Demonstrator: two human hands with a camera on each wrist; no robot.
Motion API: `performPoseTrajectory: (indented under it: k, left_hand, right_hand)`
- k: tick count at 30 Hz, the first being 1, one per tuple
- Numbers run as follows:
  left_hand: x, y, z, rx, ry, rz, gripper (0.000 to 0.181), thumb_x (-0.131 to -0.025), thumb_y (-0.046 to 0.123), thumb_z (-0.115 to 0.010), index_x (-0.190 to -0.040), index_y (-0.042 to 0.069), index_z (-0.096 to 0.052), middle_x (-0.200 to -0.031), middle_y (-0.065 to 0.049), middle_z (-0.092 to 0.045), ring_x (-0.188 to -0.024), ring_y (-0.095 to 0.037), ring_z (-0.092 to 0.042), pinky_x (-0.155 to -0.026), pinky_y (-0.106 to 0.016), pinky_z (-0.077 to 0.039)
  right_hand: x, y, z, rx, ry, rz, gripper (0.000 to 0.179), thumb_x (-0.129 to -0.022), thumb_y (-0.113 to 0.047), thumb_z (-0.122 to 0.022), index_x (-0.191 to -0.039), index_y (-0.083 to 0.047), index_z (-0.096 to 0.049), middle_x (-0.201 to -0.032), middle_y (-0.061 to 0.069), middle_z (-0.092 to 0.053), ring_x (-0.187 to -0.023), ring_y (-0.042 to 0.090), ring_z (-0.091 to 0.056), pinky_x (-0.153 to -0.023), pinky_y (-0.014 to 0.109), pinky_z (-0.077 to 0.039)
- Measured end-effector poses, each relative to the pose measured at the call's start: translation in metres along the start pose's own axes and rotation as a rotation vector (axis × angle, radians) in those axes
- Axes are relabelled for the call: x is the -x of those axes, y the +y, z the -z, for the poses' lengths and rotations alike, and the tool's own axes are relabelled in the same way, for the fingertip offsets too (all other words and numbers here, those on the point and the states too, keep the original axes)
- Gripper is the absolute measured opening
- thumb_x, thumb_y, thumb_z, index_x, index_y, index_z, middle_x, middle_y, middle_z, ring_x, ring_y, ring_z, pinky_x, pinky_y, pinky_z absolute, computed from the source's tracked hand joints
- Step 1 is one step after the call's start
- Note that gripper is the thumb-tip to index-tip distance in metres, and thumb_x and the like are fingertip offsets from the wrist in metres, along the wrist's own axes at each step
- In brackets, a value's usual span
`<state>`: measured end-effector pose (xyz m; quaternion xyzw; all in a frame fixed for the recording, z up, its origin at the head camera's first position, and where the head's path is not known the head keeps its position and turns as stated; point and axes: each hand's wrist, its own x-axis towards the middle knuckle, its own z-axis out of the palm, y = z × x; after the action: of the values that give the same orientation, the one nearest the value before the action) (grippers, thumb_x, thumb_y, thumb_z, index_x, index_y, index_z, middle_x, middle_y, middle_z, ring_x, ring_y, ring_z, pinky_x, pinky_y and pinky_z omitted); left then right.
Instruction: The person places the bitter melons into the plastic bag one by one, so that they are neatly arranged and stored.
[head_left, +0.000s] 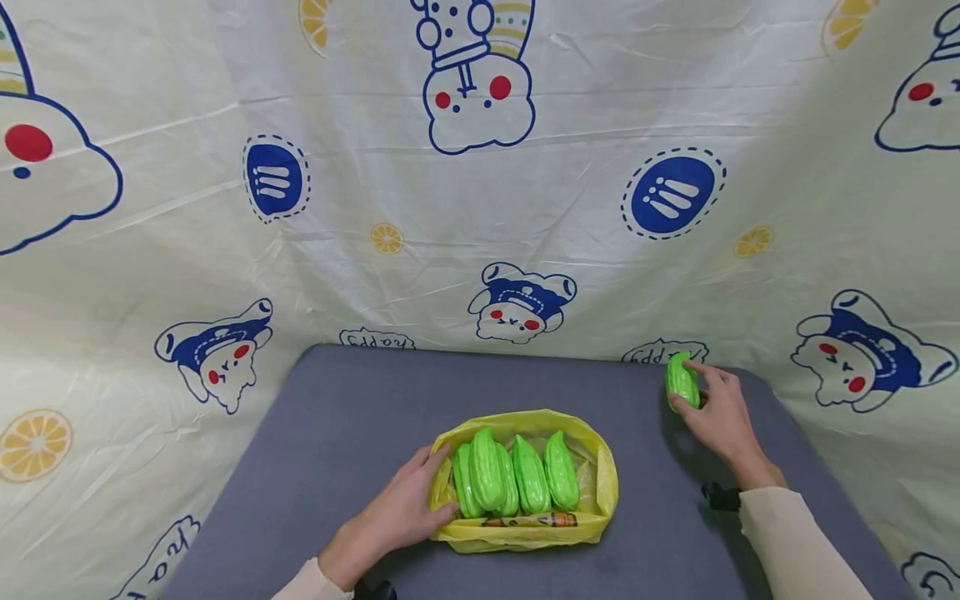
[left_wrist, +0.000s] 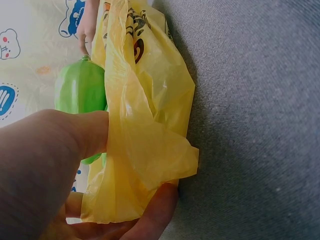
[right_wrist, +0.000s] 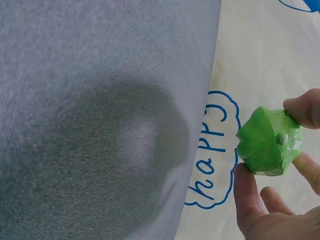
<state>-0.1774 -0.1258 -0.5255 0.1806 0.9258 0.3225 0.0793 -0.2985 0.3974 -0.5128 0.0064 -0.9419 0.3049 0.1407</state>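
A yellow plastic bag (head_left: 607,492) stands with its mouth spread on the grey table. Several glossy, ridged green star fruits (head_left: 529,475) lie side by side inside. My left hand (head_left: 405,508) holds the bag's left edge; in the left wrist view the thumb is inside the rim and the fingers are outside. Away to the right, near the table's far edge, my right hand (head_left: 722,417) grips one green star fruit (head_left: 682,382) between thumb and fingers. The right wrist view shows this star fruit (right_wrist: 267,142) end-on, held above the surface.
The grey table (head_left: 360,400) has a far edge meeting a hanging white sheet (head_left: 525,200) with cartoon prints. Dark bands (head_left: 722,497) sit at both wrists. A shadow falls on the table below the right hand.
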Motion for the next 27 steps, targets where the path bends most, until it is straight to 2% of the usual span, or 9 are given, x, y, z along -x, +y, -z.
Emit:
performPoseTrajectory:
  k: [4, 14, 19, 22, 27]
  left_hand:
    - [0.000, -0.001, 0.000, 0.003, 0.003, -0.007, 0.092, -0.101, 0.030, -0.088, -0.177, -0.001, -0.045, -0.172, -0.028, -0.054, -0.155, -0.050, -0.061, -0.122, -0.068, -0.056]
    - [0.000, -0.002, 0.000, 0.002, -0.005, -0.012, 0.092, -0.102, 0.030, -0.088, -0.177, -0.001, -0.045, -0.171, -0.029, -0.055, -0.155, -0.049, -0.062, -0.121, -0.068, -0.057]
    - [0.001, 0.000, 0.000, 0.005, -0.001, -0.016, 0.092, -0.102, 0.030, -0.088, -0.177, -0.001, -0.045, -0.172, -0.029, -0.054, -0.155, -0.050, -0.061, -0.121, -0.068, -0.057]
    - [0.001, 0.000, 0.000, 0.003, 0.002, -0.019, 0.092, -0.102, 0.030, -0.088, -0.176, -0.001, -0.045, -0.172, -0.029, -0.054, -0.155, -0.050, -0.061, -0.121, -0.068, -0.057]
    - [0.001, 0.000, 0.000, 0.003, -0.001, -0.015, 0.092, -0.101, 0.030, -0.088, -0.177, -0.001, -0.045, -0.171, -0.029, -0.054, -0.156, -0.050, -0.061, -0.121, -0.068, -0.057]
  right_hand:
    - [0.002, -0.006, 0.001, -0.007, -0.006, 0.006, 0.076, -0.111, -0.020, -0.078, -0.174, 0.007, -0.043, -0.167, 0.051, -0.034, -0.123, 0.066, -0.072, -0.081, 0.047, -0.067]
    - [0.010, -0.028, 0.002, -0.017, -0.017, 0.015, 0.084, -0.111, -0.028, -0.080, -0.177, 0.004, -0.038, -0.153, 0.044, -0.050, -0.125, 0.062, -0.072, -0.080, 0.053, -0.067]
    - [0.013, -0.034, 0.002, -0.031, -0.023, 0.012, 0.085, -0.111, -0.029, -0.080, -0.178, 0.002, -0.038, -0.152, 0.042, -0.055, -0.128, 0.061, -0.072, -0.079, 0.044, -0.064]
    - [0.014, -0.037, 0.003, -0.025, -0.021, 0.011, 0.086, -0.110, -0.029, -0.081, -0.179, 0.000, -0.037, -0.159, 0.041, -0.058, -0.128, 0.058, -0.073, -0.080, 0.039, -0.062]
    - [0.019, -0.044, 0.002, -0.025, -0.012, 0.026, 0.086, -0.110, -0.029, -0.080, -0.179, -0.002, -0.037, -0.163, 0.040, -0.058, -0.127, 0.055, -0.073, -0.088, 0.051, -0.064]
